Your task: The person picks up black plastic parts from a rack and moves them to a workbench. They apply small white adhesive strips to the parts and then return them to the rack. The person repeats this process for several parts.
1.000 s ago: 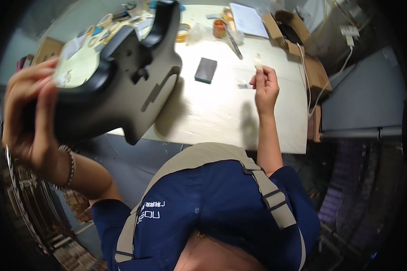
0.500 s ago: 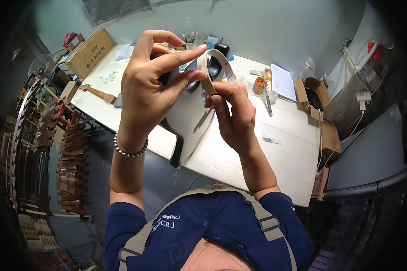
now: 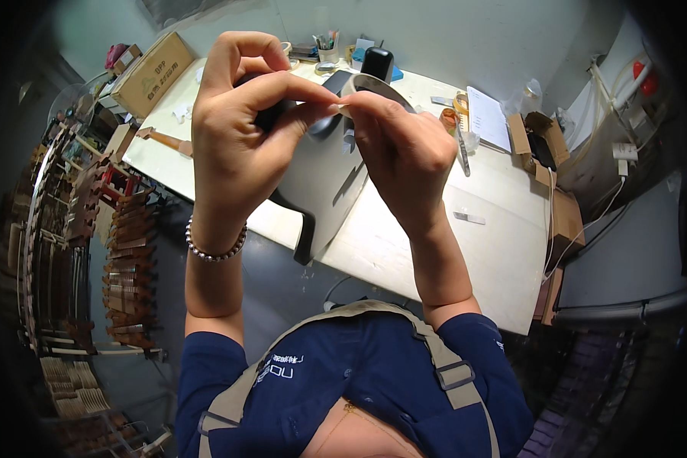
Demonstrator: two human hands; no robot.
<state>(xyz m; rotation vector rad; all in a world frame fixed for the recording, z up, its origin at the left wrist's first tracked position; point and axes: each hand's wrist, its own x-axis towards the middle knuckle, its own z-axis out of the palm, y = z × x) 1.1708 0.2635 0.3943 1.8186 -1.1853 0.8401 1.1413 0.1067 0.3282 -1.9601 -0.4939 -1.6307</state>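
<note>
My left hand (image 3: 240,133) and my right hand (image 3: 404,145) meet fingertip to fingertip above the bench. Between them is a pale ring-shaped band (image 3: 378,82), like a narrow roll of tape, partly hidden behind my right fingers. A small whitish bit (image 3: 344,111) shows where the pinched thumbs and forefingers come together. My left hand is pinched closed, its other fingers curled above. The right fingers are closed at the band's near side. Behind the hands stands a grey panel (image 3: 313,183) with a black curved edge; its kind is unclear.
A white bench (image 3: 412,256) carries a small metal strip (image 3: 469,218), a brush cup (image 3: 327,52), a notebook (image 3: 487,114) and an open cardboard box (image 3: 540,149). A wooden neck-like piece (image 3: 166,142) lies at left, near a larger carton (image 3: 149,76). Racked brown wooden pieces (image 3: 130,267) stand left.
My right hand has moved up from the band's lower edge to meet the left fingertips. The band now sits mostly behind the right fingers. The view has shifted slightly.
</note>
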